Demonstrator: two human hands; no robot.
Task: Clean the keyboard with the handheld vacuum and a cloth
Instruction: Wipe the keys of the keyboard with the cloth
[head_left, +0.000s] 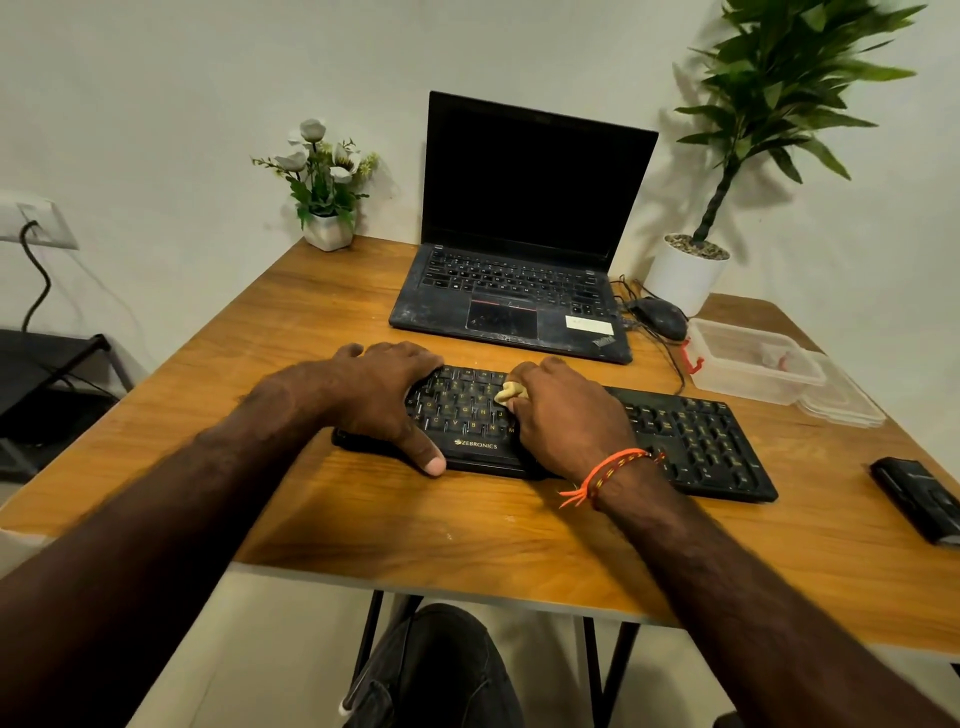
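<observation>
Left hand (382, 397) spread flat, gripping the keyboard (675, 436) at its left end. Right hand (563, 415) pinches a small cloth (510, 391) against the keys. Keyboard lies under both hands on the surface (363, 519).

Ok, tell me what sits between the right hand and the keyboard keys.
Only the small yellowish cloth wad in the right hand's grip, pressed onto the black Zebronics keyboard. The left hand holds its left end.
</observation>
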